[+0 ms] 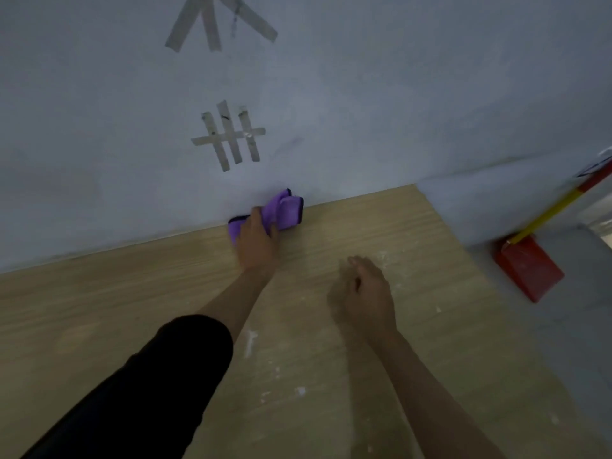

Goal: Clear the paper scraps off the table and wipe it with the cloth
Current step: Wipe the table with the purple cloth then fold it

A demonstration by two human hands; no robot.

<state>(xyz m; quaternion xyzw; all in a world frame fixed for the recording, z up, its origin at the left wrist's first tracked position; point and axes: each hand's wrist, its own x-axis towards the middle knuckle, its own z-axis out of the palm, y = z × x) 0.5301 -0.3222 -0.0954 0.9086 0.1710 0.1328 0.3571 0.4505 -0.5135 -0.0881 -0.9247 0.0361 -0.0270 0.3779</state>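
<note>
Your left hand (258,241) grips the purple cloth (284,213) at the desk's (99,309) wall edge, right hand (362,298) loosely curled, empty; draw firm overlapping strokes toward the white specks (250,341).

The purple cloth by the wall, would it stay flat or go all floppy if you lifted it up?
Probably floppy: the purple cloth is already bunched and folded under the left hand, so it bends easily. It looks light, since one hand moves it. It likely won't slide away by itself, because soft fabric tends to drag on the wooden table.
</note>
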